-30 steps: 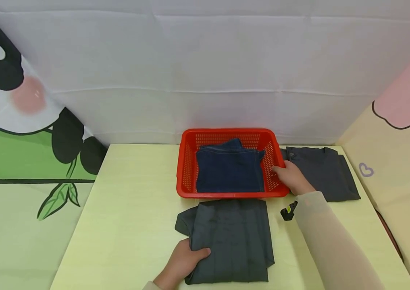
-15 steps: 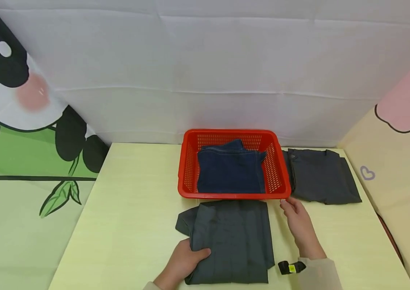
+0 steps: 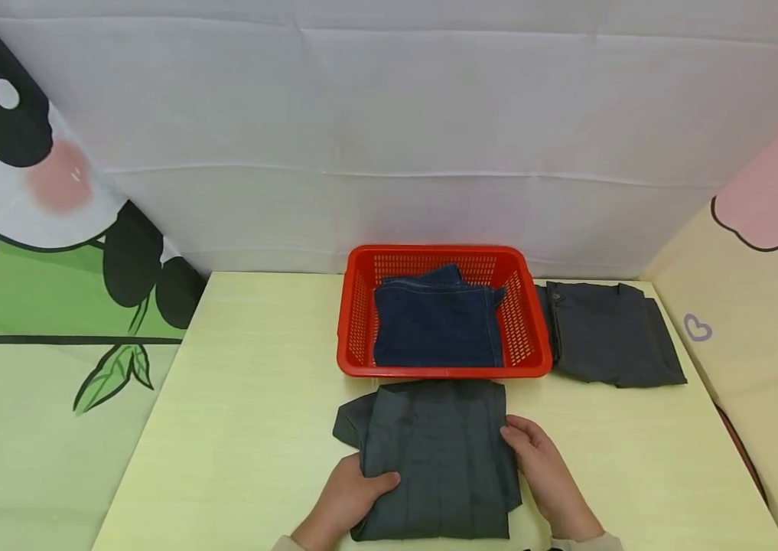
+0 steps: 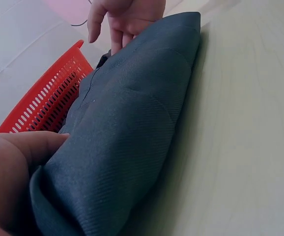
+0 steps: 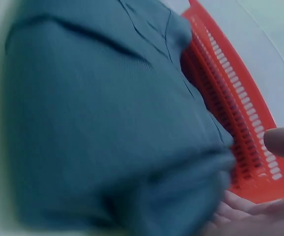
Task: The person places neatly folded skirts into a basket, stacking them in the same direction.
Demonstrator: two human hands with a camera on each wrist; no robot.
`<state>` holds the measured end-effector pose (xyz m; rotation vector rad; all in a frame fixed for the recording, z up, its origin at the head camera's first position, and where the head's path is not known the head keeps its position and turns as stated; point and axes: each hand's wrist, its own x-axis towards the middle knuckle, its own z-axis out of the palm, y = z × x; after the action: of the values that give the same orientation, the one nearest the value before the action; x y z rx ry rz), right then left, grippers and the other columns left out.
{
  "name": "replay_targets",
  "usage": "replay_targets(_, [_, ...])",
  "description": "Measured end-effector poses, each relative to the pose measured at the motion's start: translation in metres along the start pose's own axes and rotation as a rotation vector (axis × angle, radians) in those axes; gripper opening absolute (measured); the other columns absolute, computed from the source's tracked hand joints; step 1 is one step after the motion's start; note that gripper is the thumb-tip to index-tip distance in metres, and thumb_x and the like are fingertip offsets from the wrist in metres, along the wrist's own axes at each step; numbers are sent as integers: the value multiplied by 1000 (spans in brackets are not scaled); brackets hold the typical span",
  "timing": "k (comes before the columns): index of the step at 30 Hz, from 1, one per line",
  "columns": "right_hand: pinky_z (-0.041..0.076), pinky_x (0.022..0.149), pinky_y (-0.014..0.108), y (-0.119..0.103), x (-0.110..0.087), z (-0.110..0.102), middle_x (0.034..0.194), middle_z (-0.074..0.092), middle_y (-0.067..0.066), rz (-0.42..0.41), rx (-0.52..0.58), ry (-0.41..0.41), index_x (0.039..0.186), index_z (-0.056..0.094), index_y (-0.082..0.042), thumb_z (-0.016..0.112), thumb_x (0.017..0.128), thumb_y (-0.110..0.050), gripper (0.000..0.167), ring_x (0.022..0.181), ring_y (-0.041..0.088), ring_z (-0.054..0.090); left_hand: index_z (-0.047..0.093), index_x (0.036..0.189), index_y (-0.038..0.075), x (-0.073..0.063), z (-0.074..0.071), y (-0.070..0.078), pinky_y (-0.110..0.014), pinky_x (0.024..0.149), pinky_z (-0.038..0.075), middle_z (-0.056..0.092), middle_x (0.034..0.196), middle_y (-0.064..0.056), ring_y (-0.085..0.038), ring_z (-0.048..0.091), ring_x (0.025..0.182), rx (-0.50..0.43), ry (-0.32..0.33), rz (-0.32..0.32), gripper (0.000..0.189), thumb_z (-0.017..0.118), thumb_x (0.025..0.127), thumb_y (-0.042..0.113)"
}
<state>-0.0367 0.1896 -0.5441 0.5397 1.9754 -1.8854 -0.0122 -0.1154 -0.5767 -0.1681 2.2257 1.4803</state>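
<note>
A pair of folded dark grey-green trousers (image 3: 440, 459) lies on the table in front of the basket. My left hand (image 3: 347, 490) grips their left edge, thumb on top and the other fingers hidden under the cloth. At the right edge of the trousers is my right hand (image 3: 543, 478), its fingertips right at the cloth. The right wrist view shows its thumb (image 5: 282, 142) held well apart from the fingers, which lie beside the fold. Folded blue jeans (image 3: 437, 325) sit inside the red basket (image 3: 444, 373).
Another folded dark grey pair of trousers (image 3: 616, 333) lies right of the basket, partly behind its rim. The pale yellow table (image 3: 258, 398) meets a white cloth wall (image 3: 430, 153) at the back. Printed cloth hangs on both sides.
My right hand has let go of the basket's right rim and come toward me to the right edge of the front trousers. The left hand keeps its grip.
</note>
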Motion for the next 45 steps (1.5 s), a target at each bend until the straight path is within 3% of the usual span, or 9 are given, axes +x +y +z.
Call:
replay_targets(3, [39,112,55,3,-1,10,150,44,28,66,53,-63,149,37,11,55,107,-31,62,136,38,46,70,119,-4,0,0,1,-44,83,57,73,105,-7,-21,70,90,11,0,-10,54,77,86,39])
replay_targets(7, [53,100,47,7,1,22,138,59,21,109,124,-235,151,34,12,61,104,-39,74,120,31,63,69,120,-4,1,-2,2,-46,85,56,73,106,-7,-21,69,90,41,5,-44,56,77,87,41])
replay_targets(10, [55,97,44,10,4,28,133,65,17,126,175,-365,153,31,12,63,103,-38,77,115,28,68,68,120,-5,2,-3,2,-47,86,56,72,106,-7,-20,68,90,43,1,-62,56,77,88,40])
replay_targets(13, [55,97,45,13,6,32,130,67,15,140,194,-414,153,33,10,67,101,-33,75,113,28,69,68,120,-5,2,-2,3,-47,85,56,72,105,-8,-21,68,90,38,-4,-62,55,77,88,39])
replay_targets(25, [56,95,44,23,5,36,125,69,14,76,145,-352,148,38,13,68,99,-25,69,108,27,70,66,122,-6,-2,-3,6,-48,87,56,71,109,-9,-22,68,93,32,-7,-58,57,76,88,39])
replay_targets(34, [56,95,44,21,3,38,124,68,16,50,93,-341,146,41,14,69,99,-26,68,108,28,70,65,127,-5,-9,-5,7,-46,88,55,71,113,-10,-24,68,97,-20,-27,-9,56,76,88,33])
replay_targets(39, [56,95,46,20,0,37,127,67,16,48,94,-341,149,38,13,68,100,-27,70,110,29,69,62,132,-5,-13,-5,11,-47,90,55,70,118,-11,-24,68,101,-79,-51,-29,59,77,89,33])
replay_targets(45, [56,95,47,11,-8,33,129,66,17,39,98,-343,151,36,12,67,101,-29,72,111,31,69,59,135,-4,-19,-8,22,-49,92,55,69,121,-9,-22,68,103,-125,-86,-97,65,79,89,37])
